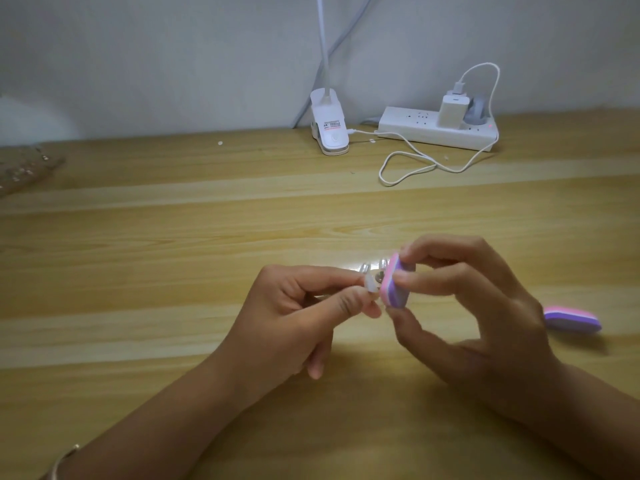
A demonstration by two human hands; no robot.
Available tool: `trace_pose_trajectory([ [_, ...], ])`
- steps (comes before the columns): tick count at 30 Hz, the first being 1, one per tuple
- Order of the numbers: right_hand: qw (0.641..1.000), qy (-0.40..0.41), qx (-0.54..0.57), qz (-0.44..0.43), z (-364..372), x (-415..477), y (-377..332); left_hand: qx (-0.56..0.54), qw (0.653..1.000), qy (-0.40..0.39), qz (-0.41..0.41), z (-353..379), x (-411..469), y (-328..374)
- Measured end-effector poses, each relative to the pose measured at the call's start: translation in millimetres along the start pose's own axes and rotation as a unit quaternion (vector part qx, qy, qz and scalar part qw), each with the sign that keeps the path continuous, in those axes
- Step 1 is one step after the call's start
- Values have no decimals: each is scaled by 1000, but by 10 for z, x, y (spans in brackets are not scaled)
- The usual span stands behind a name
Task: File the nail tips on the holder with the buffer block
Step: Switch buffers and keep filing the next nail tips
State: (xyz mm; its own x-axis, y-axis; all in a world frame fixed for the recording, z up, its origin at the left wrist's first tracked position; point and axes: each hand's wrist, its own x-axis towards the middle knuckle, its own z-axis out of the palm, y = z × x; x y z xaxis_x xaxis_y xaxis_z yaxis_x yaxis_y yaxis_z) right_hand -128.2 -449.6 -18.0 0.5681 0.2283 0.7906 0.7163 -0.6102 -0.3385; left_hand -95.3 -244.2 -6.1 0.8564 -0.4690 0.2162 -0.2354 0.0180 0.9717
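Note:
My left hand (298, 313) pinches a small clear nail-tip holder (475, 285) between thumb and forefinger, with a pale nail tip at its end; most of the holder is hidden by my fingers. My right hand (485, 317) grips a pink, white and purple buffer block (394, 282) with fingertips and thumb. The block's pink face lies against the nail tip. More clear nail tips (374, 265) show just behind the block, above the wooden table (173, 271).
A second pink and purple buffer block (573, 318) lies on the table to the right of my right hand. At the back stand a white clip lamp base (329, 133) and a white power strip (438, 131) with a charger and looping cable (415, 164).

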Motion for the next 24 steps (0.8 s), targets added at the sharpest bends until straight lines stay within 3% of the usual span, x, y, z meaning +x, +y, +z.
trace_pose_trajectory([
  [3, 999, -24, -11, -34, 35, -23, -25, 5, 1000, -11, 4, 10, 0, 0],
  [24, 998, -29, -38, -28, -5, -11, -11, 58, 998, -29, 2, 13, -26, 3],
])
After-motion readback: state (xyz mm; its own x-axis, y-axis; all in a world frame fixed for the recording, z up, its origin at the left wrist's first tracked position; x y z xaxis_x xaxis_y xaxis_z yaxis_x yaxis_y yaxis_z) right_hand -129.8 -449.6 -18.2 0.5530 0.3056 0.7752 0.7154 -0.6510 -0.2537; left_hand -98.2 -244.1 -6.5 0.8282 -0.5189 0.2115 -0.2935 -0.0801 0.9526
